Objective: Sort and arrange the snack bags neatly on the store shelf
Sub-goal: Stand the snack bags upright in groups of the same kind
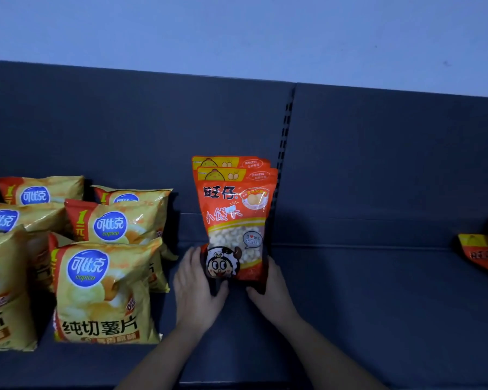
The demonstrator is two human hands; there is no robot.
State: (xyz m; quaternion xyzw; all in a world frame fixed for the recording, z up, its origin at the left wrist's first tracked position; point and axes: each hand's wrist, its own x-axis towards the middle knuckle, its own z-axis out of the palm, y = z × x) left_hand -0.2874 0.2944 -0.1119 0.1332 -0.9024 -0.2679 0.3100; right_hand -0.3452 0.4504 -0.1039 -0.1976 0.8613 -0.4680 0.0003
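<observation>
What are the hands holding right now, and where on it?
The upright orange bag, by its bottom: the left hand grips its lower left corner, the right hand its lower right corner.
</observation>
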